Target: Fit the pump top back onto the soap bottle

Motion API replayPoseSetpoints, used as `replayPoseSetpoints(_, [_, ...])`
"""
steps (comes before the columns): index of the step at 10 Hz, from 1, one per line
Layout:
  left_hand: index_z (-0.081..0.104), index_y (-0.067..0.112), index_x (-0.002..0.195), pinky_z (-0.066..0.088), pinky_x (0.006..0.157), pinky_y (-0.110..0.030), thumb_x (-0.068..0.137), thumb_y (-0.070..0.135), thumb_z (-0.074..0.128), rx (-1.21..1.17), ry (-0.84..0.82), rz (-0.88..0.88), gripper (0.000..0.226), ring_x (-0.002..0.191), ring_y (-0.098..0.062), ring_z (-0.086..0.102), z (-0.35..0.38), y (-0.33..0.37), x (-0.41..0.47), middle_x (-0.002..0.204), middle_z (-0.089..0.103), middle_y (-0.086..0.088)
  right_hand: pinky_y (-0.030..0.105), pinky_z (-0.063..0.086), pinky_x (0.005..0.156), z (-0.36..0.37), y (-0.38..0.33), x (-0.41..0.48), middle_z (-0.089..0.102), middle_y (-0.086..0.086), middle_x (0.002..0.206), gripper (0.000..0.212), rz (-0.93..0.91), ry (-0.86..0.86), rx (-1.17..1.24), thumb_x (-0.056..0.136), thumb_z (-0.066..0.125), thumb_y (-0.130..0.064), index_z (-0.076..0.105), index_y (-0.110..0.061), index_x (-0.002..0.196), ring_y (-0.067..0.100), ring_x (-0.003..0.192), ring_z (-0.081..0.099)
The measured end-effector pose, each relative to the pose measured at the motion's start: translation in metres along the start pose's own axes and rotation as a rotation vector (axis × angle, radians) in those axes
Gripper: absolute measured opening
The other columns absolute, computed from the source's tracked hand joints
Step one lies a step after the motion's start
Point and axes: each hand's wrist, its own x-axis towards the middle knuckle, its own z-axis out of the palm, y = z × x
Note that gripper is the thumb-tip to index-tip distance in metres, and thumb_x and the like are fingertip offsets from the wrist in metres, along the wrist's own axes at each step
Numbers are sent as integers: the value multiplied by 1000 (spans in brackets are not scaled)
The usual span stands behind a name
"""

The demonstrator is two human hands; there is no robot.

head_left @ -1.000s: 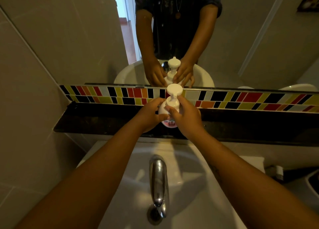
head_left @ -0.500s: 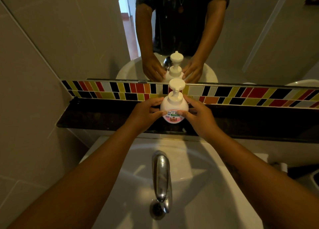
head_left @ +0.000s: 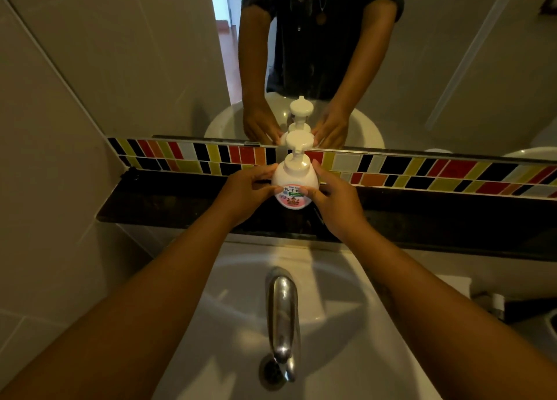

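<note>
- Since the earlier frame, both of my hands have slid down from the pump neck to the bottle's belly, and the bottle now stands on the ledge (head_left: 168,206) rather than being gripped near its top.
- Hidden: the bottle base is lost against the dark ledge, so I cannot confirm contact there; the label print is too small to read.
- Cut off: both forearms leave the lower edge of the view; the mirror (head_left: 135,68) shows only the torso and arms.
- Left hand (head_left: 244,193): half open, fingers curved, thumb and fingertips touching the left side of the bottle (head_left: 294,178).
- Right hand (head_left: 334,196): half open, thumb on the label, fingers wrapping the right side of the bottle.
- Pump (head_left: 299,141): seated upright on the bottle neck, nozzle toward me; whether it is fully tightened cannot be told.
- Tap (head_left: 282,315) stands in the basin (head_left: 346,354) below, well apart from the bottle.
</note>
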Motion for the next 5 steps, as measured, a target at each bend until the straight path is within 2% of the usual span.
replayPoseSetpoints(1, [55, 26, 132, 48, 89, -27, 83, 24, 71, 71, -25, -43, 52, 114, -8, 54, -4, 1, -6, 133, 58, 1, 47, 38, 105, 0, -1, -1, 45, 1, 144, 68, 15, 20, -30, 84, 66, -29, 32, -28, 143, 24, 132, 40])
replayPoseSetpoints(2, [54, 26, 130, 39, 83, -25, 85, 36, 67, 353, 46, -12, 47, 114, -12, 51, -5, -3, -21, 132, 58, -1, 49, 35, 104, -3, 4, -14, 41, 3, 147, 68, 10, 118, -221, 82, 65, -38, 32, -30, 142, 26, 134, 37])
replayPoseSetpoints(3, [52, 19, 132, 40, 96, -38, 87, 44, 61, 701, 135, 16, 52, 123, -26, 49, -3, -7, -36, 135, 56, -7, 50, 32, 108, -10, 15, -31, 43, 4, 146, 59, -45, 178, -498, 87, 55, -45, 37, -26, 139, 27, 135, 35])
replayPoseSetpoints(4, [38, 19, 142, 23, 112, -50, 90, 51, 50, 923, 119, -53, 63, 138, -30, 30, -3, -14, -47, 150, 39, -9, 49, 15, 112, -16, 31, -43, 36, 6, 151, 59, -26, 195, -773, 90, 42, -51, 33, -25, 142, 30, 142, 21])
replayPoseSetpoints(5, [30, 20, 146, 16, 114, -52, 91, 55, 43, 953, 119, -128, 67, 142, -32, 22, -2, -22, -60, 155, 29, -9, 49, 3, 113, -23, 41, -55, 23, 8, 156, 62, 66, 198, -895, 91, 33, -55, 26, -26, 145, 31, 144, 7])
